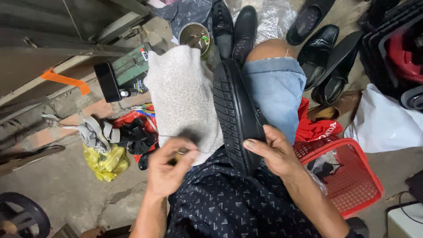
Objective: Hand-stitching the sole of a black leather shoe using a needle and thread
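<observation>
On the lap: a black shoe [235, 115] stood on edge between the knees, its ribbed sole turned to the left and its toe pointing away from the person.
Right hand: the right hand [274, 150] clamped the near end of the shoe, thumb laid across the sole, fingers hidden behind it.
Left hand: the left hand [168, 166] was closed around a small brush [187, 143]; its dark bristles were blurred, just left of the sole's near end.
Towel: a white towel [183, 94] draped the left knee, touching the shoe's sole side.
Shorts: blue denim shorts [277, 88] covered the right thigh, just right of the shoe.
Floor beyond: a tin can [194, 36] near the towel's far end, more black shoes [324, 57] farther right.
Right side: a red basket [352, 176] beside the right forearm.
</observation>
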